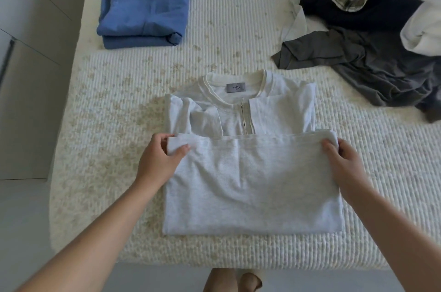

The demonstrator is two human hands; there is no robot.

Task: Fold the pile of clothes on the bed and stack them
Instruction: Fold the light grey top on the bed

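A light grey zip-neck sweatshirt (253, 182) lies on the bed in front of me, collar and grey label pointing away. Its sleeves are folded in and its lower half is doubled up over the body, the hem reaching just below the zip. My left hand (160, 158) pinches the left corner of that hem. My right hand (343, 160) grips the right corner. A folded blue garment (145, 2) rests at the far left of the bed. The unfolded pile (372, 29) sits at the far right: a plaid piece, a navy one, a dark grey one and white ones.
The bed (114, 124) has a ribbed cream cover with beige flecks. Its near edge runs along the bottom, with my feet (233, 279) on the floor below. A pale wall and floor (28, 100) border the bed on the left.
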